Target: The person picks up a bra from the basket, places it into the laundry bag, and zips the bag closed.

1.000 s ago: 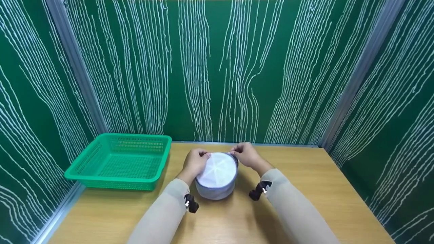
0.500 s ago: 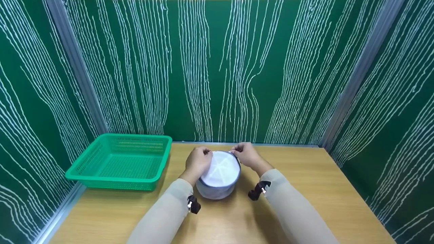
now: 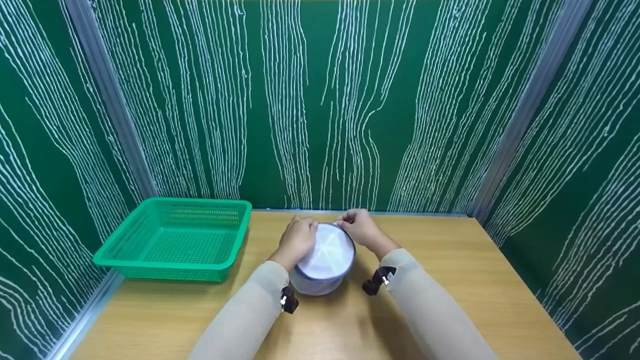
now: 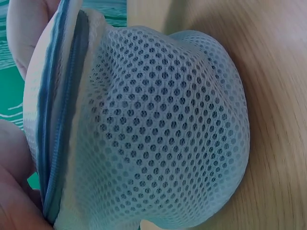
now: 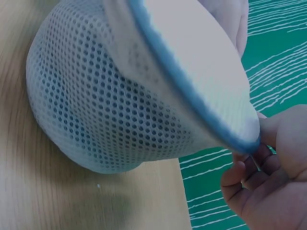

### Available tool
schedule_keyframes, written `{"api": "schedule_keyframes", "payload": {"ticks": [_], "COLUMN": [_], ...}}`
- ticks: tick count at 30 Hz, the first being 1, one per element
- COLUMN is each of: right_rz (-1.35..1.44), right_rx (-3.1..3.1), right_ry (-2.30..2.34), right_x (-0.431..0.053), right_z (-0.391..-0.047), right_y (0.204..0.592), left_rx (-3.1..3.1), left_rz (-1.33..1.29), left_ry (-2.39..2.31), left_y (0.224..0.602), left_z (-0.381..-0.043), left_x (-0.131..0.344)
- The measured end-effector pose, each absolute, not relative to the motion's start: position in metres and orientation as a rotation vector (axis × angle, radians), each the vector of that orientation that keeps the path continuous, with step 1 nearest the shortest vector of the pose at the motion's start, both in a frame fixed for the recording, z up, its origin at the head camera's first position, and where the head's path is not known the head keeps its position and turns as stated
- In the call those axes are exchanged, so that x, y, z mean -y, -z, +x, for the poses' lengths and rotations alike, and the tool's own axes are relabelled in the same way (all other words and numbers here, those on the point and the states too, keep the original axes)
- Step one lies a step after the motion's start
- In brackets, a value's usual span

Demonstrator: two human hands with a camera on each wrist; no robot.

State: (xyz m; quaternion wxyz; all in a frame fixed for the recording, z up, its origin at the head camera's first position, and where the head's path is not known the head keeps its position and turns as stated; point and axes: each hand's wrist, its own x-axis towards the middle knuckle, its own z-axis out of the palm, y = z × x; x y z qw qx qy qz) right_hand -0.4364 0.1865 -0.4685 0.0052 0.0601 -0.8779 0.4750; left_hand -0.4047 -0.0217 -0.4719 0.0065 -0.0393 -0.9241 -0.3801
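Observation:
A round white mesh laundry bag (image 3: 327,255) with a pale flat top and blue-grey edging stands on the wooden table. In the left wrist view its honeycomb mesh side (image 4: 163,124) bulges, and a blue zipper (image 4: 62,129) runs round under the top. My left hand (image 3: 297,239) grips the bag's far left rim, with its thumb over the top. At the far right rim, my right hand (image 3: 363,230) pinches the edge between thumb and fingers. The right wrist view shows these fingertips (image 5: 233,173) at the blue edging (image 5: 192,98); what small part they hold is hidden.
A green plastic basket (image 3: 235,265) with slotted walls stands at the left of the table (image 3: 440,260). Green panels (image 3: 345,125) with white wavy lines enclose the back and both sides, joined by grey metal posts (image 3: 530,105).
My left hand has slid right and slightly away along the rim, its fingers folding over it. The bag's top has shifted a little right over its base. The right hand stays nearly in place.

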Motion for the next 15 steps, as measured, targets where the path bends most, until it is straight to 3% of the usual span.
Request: {"api": "schedule_keyframes", "payload": {"ticks": [15], "right_rz": [0.275], "right_rx": [2.732], "right_ry": [-1.435], "right_x": [-0.176], "right_z": [-0.436], "right_y": [0.469], "left_rx": [2.898], "left_rz": [-0.312], "left_ry": [1.204], "left_y": [0.474], "left_z": [-0.409], "left_x": [0.021]}}
